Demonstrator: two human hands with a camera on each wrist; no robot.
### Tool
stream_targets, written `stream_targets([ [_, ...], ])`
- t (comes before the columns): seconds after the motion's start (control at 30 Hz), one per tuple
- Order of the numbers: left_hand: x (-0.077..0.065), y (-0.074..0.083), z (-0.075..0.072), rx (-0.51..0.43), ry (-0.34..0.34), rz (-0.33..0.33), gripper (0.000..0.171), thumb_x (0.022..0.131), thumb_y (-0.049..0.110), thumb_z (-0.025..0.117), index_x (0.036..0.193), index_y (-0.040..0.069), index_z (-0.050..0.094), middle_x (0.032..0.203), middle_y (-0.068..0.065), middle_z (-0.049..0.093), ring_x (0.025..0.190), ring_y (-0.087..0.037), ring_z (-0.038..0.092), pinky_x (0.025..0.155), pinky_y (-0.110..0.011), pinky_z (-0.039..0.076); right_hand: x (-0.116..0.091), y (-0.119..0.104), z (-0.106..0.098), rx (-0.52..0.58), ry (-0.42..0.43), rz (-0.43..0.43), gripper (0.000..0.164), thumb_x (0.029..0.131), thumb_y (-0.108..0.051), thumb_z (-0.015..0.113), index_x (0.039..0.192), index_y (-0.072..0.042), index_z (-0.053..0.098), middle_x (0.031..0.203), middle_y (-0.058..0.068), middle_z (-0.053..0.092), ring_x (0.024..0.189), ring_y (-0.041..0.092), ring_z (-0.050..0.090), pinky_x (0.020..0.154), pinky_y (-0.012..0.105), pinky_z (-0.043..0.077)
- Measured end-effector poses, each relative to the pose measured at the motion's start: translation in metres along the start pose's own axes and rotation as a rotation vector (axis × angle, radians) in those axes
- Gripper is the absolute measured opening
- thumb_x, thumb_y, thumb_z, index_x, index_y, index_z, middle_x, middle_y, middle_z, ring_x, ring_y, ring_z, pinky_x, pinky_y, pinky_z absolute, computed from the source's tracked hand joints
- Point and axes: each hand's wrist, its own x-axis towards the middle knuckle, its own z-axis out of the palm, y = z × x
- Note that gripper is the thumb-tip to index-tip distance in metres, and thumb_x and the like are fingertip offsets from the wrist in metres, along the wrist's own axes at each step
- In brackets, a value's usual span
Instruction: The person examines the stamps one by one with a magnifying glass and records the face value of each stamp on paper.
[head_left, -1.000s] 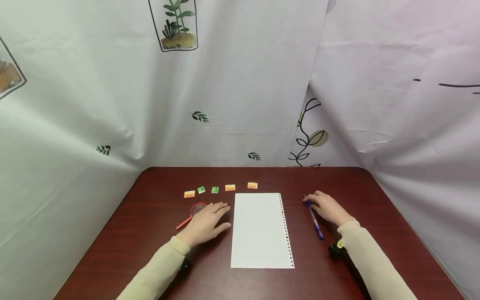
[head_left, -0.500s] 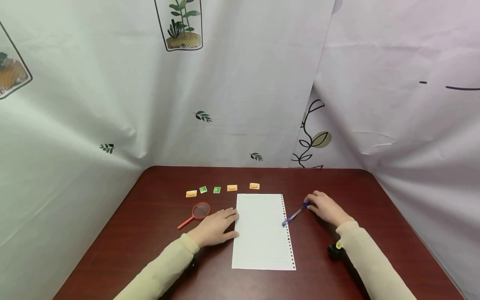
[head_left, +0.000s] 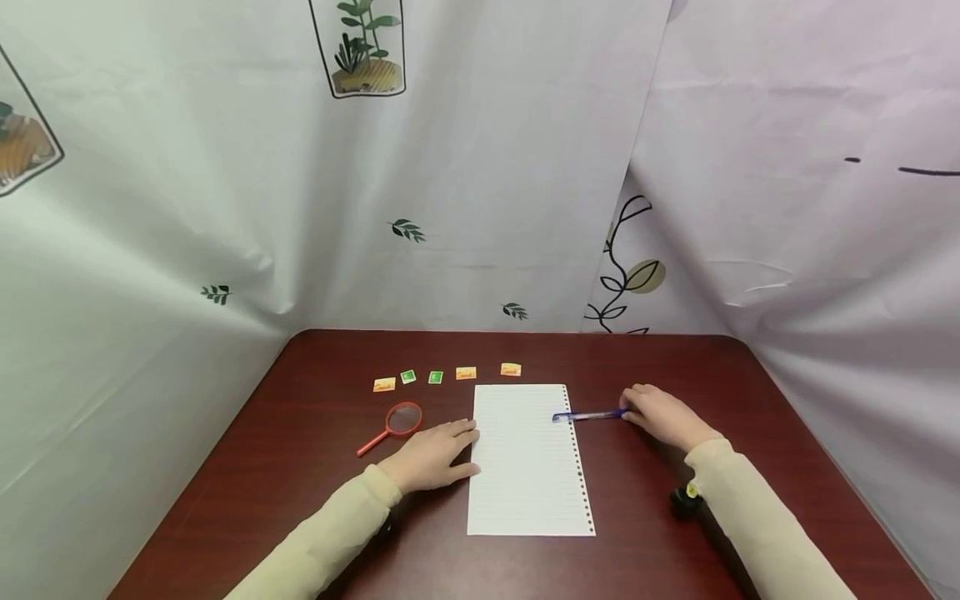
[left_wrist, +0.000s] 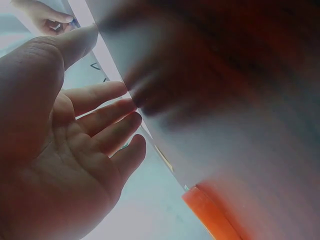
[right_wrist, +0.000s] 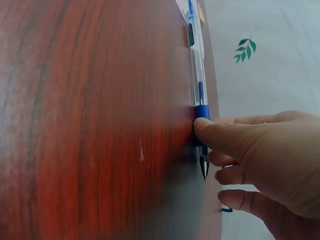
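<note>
My left hand lies with its fingers straight on the left edge of a lined sheet of paper. In the left wrist view, the thumb and fingertips of that hand meet the sheet's edge. My right hand pinches a clear-barrelled blue pen between thumb and fingers, right of the sheet. The right wrist view shows the thumb on the pen's blue grip, with the metal tip bare below. Crosswise, the pen's clip end reaches over the sheet's punched right margin.
A red magnifying glass lies left of my left hand. Behind the sheet are several small stamp-like pieces, among them an orange one and a green one. White patterned cloth hangs around the dark red table.
My left hand has moved right onto the paper's edge, uncovering the magnifying glass. In my right hand the pen has swung from pointing at me to lying crosswise over the sheet's margin.
</note>
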Motion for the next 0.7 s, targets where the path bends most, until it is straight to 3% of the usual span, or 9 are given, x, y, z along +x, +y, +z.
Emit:
stream_targets([
  [0.43, 0.001, 0.001, 0.000, 0.001, -0.005, -0.014, 0.058, 0.097, 0.042, 0.066, 0.140, 0.004, 0.059, 0.146, -0.014, 0.054, 0.133, -0.028, 0.053, 0.102, -0.045, 0.048, -0.003, 0.013, -0.014, 0.081, 0.061, 0.054, 0.009, 0.092, -0.004, 0.071, 0.094, -0.003, 0.063, 0.085, 0.002, 0.060, 0.078, 0.018, 0.057, 0.072, 0.041, 0.052],
  [0.7, -0.001, 0.002, 0.000, -0.001, -0.002, -0.014, 0.059, 0.097, 0.042, 0.066, 0.140, 0.004, 0.059, 0.146, -0.014, 0.053, 0.133, -0.028, 0.054, 0.100, -0.044, 0.050, 0.012, 0.000, -0.013, 0.199, 0.124, 0.148, 0.010, 0.098, -0.011, 0.066, 0.102, -0.002, 0.063, 0.080, 0.000, 0.054, 0.073, 0.016, 0.050, 0.067, 0.036, 0.044],
])
